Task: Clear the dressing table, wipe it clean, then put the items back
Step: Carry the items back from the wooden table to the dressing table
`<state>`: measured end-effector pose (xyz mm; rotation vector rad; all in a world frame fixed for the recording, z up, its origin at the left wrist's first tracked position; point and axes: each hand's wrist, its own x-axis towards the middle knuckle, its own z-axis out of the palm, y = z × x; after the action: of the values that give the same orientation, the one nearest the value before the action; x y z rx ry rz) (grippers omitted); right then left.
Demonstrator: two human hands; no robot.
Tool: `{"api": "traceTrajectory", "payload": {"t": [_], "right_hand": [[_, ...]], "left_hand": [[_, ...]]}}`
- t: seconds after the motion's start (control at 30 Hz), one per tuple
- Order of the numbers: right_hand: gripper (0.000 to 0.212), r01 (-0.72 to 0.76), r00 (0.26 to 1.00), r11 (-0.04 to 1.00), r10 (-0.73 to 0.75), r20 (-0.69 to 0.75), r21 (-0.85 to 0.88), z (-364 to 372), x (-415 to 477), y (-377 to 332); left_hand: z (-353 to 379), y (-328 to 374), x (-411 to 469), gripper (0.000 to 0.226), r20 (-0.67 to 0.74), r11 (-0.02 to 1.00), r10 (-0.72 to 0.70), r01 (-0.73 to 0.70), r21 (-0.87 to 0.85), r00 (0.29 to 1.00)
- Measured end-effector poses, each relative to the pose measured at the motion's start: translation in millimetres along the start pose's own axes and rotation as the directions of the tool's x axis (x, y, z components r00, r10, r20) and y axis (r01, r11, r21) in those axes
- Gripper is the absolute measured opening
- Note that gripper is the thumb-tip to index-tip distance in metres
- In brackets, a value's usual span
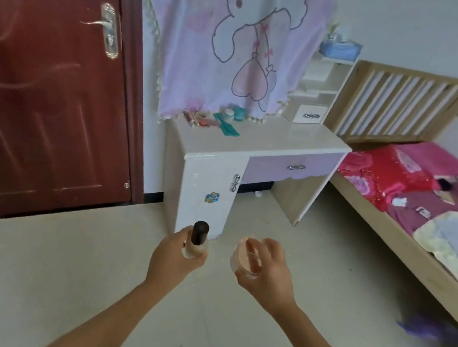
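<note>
No legible text, labels or numbers anywhere.

A dark-capped beige bottle [196, 247] is held upright in the left hand [172, 259], a clear peach jar [247, 257] in the right hand [270, 272]; a teal comb [226, 128] is laid on the white dressing table [287, 140].

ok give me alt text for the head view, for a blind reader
A person's left hand grips a pale bottle with a dark cap and the right hand holds a small round peach jar, in front of a white dressing table. A teal comb and a few cosmetics lie at its back left; a bed stands to the right.
</note>
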<state>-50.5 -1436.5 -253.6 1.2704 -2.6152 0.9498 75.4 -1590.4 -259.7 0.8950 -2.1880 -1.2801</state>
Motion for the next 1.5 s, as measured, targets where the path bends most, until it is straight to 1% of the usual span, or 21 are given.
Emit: {"api": "traceTrajectory", "payload": {"t": [0.07, 0.17, 0.23, 0.3, 0.37, 0.47, 0.53, 0.6, 0.73, 0.8, 0.83, 1.0, 1.13, 1.17, 1.23, 1.3, 1.4, 1.5], "right_hand": [[0.053, -0.033, 0.999, 0.999, 0.033, -0.013, -0.001, 1.4, 10.2, 17.4], [0.048, -0.067, 0.997, 0.998, 0.068, -0.04, 0.02, 8.2, 34.6, 39.7], [0.047, -0.08, 0.994, 0.997, 0.081, -0.067, 0.013, 10.2, 58.9, 53.8], [0.048, -0.1, 0.993, 0.995, 0.1, -0.056, -0.009, 9.4, 87.4, 68.9], [0.05, -0.103, 0.994, 0.994, 0.102, -0.044, -0.036, 5.5, 119.0, 82.0], [0.046, -0.118, 0.986, 0.993, 0.117, -0.115, 0.004, 4.8, 169.0, 100.8], [0.042, -0.136, 0.974, 0.991, 0.137, -0.182, 0.017, 3.9, 195.4, 109.0], [0.042, -0.162, 0.968, 0.987, 0.159, -0.195, -0.001, 5.0, 212.4, 120.3], [0.047, -0.171, 0.979, 0.985, 0.166, -0.117, -0.033, 16.8, 236.2, 156.4], [0.045, -0.184, 0.977, 0.982, 0.179, -0.114, -0.04, 19.9, 254.9, 178.2], [0.044, -0.193, 0.975, 0.981, 0.187, -0.117, -0.036, 20.9, 265.6, 187.7], [0.045, -0.162, 0.983, 0.986, 0.164, -0.079, 0.029, 21.6, 337.5, 239.1], [0.047, -0.126, 0.992, 0.988, 0.126, 0.006, 0.085, 16.8, 404.6, 282.9], [0.047, -0.097, 0.995, 0.992, 0.097, 0.007, 0.081, 16.1, 421.4, 293.2], [0.047, -0.046, 0.999, 0.996, 0.044, 0.028, 0.076, 17.3, 453.0, 314.8], [0.046, -0.01, 0.999, 0.998, 0.007, 0.051, 0.057, 18.2, 481.0, 332.4], [0.053, -0.023, 0.993, 0.999, 0.018, 0.115, 0.043, 26.3, 507.7, 344.1], [0.054, -0.04, 0.978, 0.997, 0.026, 0.209, 0.06, 41.0, 526.2, 347.5]], "left_hand": [[15.2, 4.5, 18.7, 0.036, 0.033, 1.0, -0.007, 0.007, 0.004, 0.999], [36.0, 6.2, 58.0, 0.042, 0.081, 1.0, -0.014, 0.013, 0.006, 0.997], [48.9, 7.4, 90.4, 0.042, 0.099, 1.0, -0.013, 0.013, 0.0, 0.995], [59.5, 11.4, 123.3, 0.044, 0.113, 1.0, -0.008, 0.009, -0.01, 0.994], [68.2, 18.4, 156.7, 0.039, 0.126, 1.0, 0.019, -0.016, -0.021, 0.992], [78.8, 26.4, 213.2, 0.035, 0.123, 0.998, 0.044, -0.039, -0.042, 0.991], [88.7, 29.7, 246.9, 0.04, 0.128, 0.997, 0.052, -0.044, -0.058, 0.99], [100.8, 32.3, 268.6, 0.046, 0.146, 0.997, 0.035, -0.025, -0.067, 0.989], [128.4, 32.8, 301.4, 0.055, 0.197, 0.999, 0.015, -0.006, -0.044, 0.98], [141.8, 35.1, 321.4, 0.064, 0.207, 0.999, 0.021, -0.012, -0.046, 0.978], [148.3, 37.4, 331.8, 0.064, 0.205, 0.999, 0.022, -0.014, -0.04, 0.979], [181.7, 60.3, 395.5, 0.05, 0.167, 1.0, 0.0, -0.003, 0.02, 0.986], [211.6, 86.7, 446.1, 0.03, 0.076, 0.998, -0.057, 0.057, 0.009, 0.995], [219.6, 92.4, 457.0, 0.03, 0.052, 0.997, -0.073, 0.072, 0.008, 0.996], [233.7, 101.0, 476.3, 0.037, -0.013, 0.996, -0.084, 0.084, -0.012, 0.996], [245.4, 102.0, 491.0, 0.034, -0.055, 0.995, -0.099, 0.097, -0.033, 0.994], [258.6, 91.2, 503.2, 0.018, -0.036, 0.983, -0.177, 0.178, 0.038, 0.984], [268.3, 81.5, 518.9, 0.014, -0.046, 0.968, -0.214, 0.218, 0.126, 0.976]]}}
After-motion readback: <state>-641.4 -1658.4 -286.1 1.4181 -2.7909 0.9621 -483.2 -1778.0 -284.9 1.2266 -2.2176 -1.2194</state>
